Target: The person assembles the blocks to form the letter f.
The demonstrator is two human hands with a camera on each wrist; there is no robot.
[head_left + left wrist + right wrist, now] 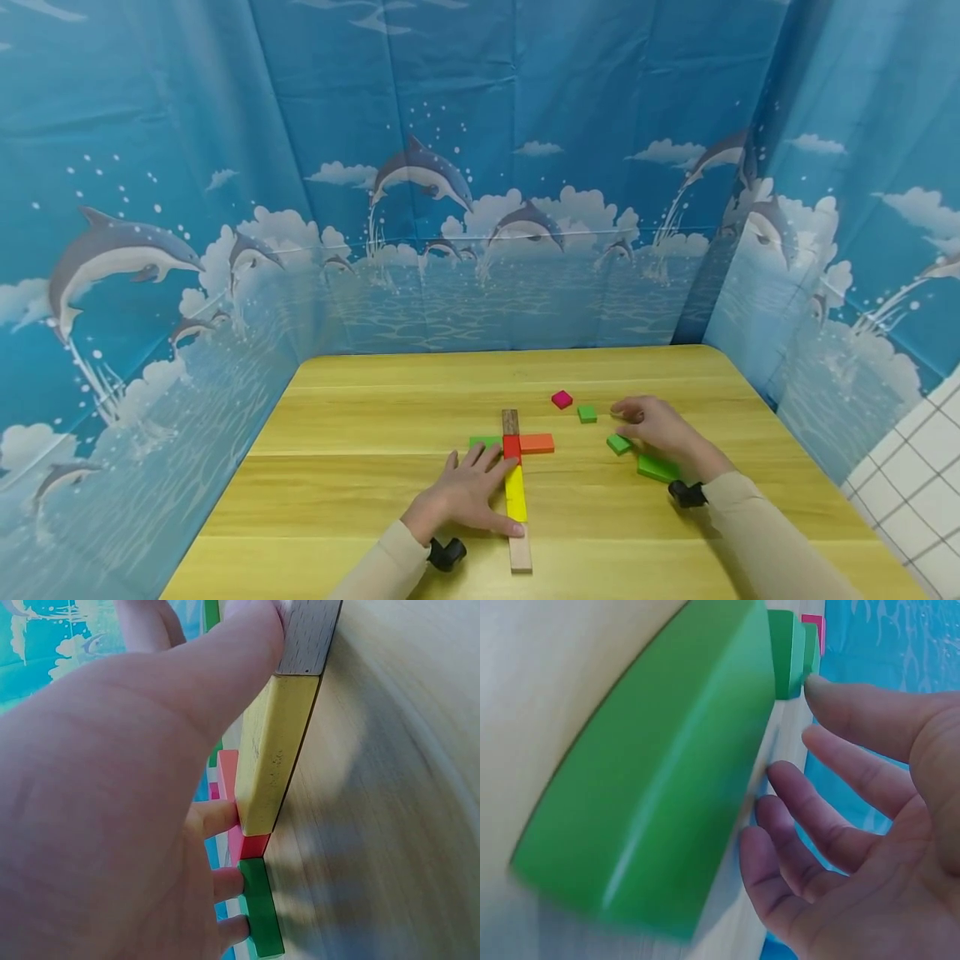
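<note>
A cross of flat wooden blocks lies mid-table in the head view: dark brown block [510, 422] at the far end, red block [512, 447] at the crossing, green block [483, 441] on the left, orange block [537, 443] on the right, then yellow block [516, 496] and pale wood block [520, 554] nearer. My left hand [467, 492] spreads over it, thumb on the pale block, fingertips touching the green and red ones. Over the right side, my right hand [660, 429] holds nothing, fingers slightly bent, beside a small green block [618, 444] and above a larger green block [657, 468].
Farther back lie a second small green block [587, 414] and a pink block [562, 400]. The yellow wood-grain table [337, 475] meets a blue dolphin-print curtain [480, 308] at its back edge. White tiles [922, 475] show at the right.
</note>
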